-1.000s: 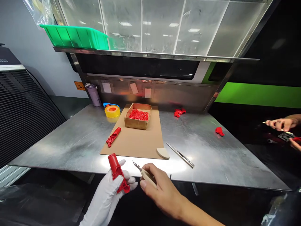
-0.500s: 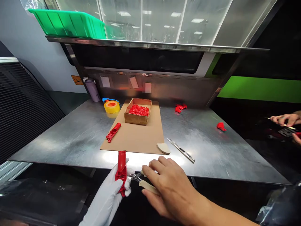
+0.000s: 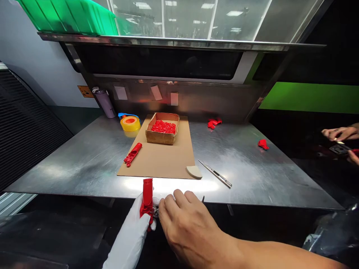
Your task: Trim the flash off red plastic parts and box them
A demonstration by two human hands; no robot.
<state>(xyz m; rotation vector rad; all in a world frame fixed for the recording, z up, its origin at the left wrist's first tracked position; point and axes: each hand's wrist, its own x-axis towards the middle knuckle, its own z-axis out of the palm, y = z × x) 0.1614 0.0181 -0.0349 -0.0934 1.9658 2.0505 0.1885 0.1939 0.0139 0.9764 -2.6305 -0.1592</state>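
Observation:
My left hand (image 3: pixel 137 220), in a white glove, grips a red plastic part (image 3: pixel 147 192) with a tube-shaped upper end, held upright just off the table's front edge. My bare right hand (image 3: pixel 190 220) is wrapped round a pair of nippers; its handles are mostly hidden behind my fingers. The metal jaws of the nippers (image 3: pixel 155 212) meet the right side of the red part, low down by the gloved fingers. Whether the jaws bite into it, I cannot tell. A similar red part (image 3: pixel 132 154) lies on the cardboard sheet (image 3: pixel 157 164) ahead.
A cardboard box (image 3: pixel 161 138) of small red pieces stands on the sheet, near yellow tape (image 3: pixel 130 123) and a purple bottle (image 3: pixel 104 102). A slim metal knife (image 3: pixel 215 173) and a beige wedge (image 3: pixel 194 172) lie right. Red scraps (image 3: pixel 263 144) sit farther off. Another person's hands (image 3: pixel 342 133) work at far right.
My right hand has moved left and closed further round the nippers, so the pale handles no longer show. The red part stands slightly more upright. The whole view has shifted a little.

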